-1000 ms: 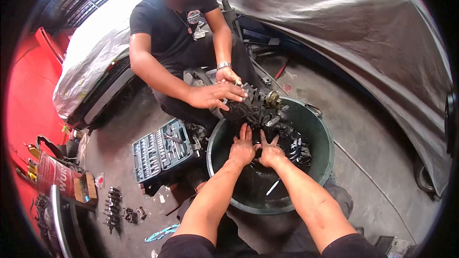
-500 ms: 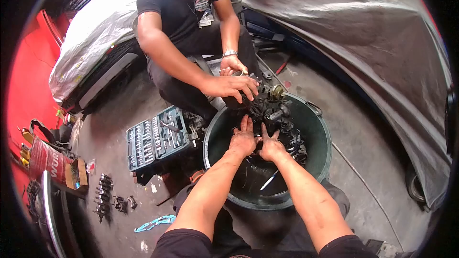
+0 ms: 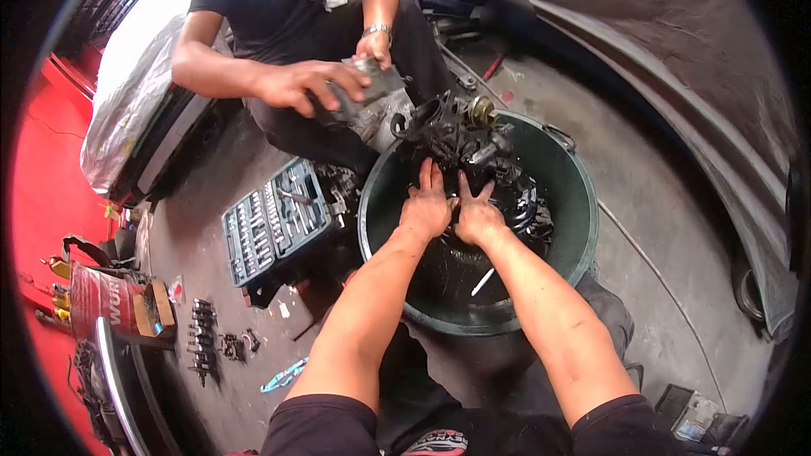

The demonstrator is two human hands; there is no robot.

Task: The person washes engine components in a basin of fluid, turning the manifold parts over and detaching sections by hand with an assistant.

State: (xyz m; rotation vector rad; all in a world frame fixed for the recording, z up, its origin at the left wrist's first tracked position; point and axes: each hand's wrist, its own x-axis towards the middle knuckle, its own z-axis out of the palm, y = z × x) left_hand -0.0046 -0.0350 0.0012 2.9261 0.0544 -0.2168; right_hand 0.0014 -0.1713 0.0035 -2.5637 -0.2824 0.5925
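Observation:
My left hand [image 3: 427,209] and my right hand [image 3: 479,218] are inside a dark green tub [image 3: 585,245], thumbs close together. Both grip the near side of a black, greasy engine assembly [image 3: 460,148], fingers stretched along it; the fingertips and underside of the grip are partly hidden. The assembly rises above the tub's far rim and carries a gold-coloured round fitting [image 3: 482,111]. Dark liquid covers the tub bottom, and a thin white stick [image 3: 482,282] slants out of it. Opposite me, a person's hands hold a shiny grey piece [image 3: 376,89] left of the assembly.
An open socket set case [image 3: 279,219] lies left of the tub. Further left are a crankshaft [image 3: 201,342], small metal parts [image 3: 239,344] and a blue strap [image 3: 284,376] on the floor. A cable [image 3: 659,283] runs along the right. Covered cars stand behind.
The other person's hands have moved left, away from the assembly, with the grey piece now in plain sight. My hands keep their hold. The view has shifted slightly.

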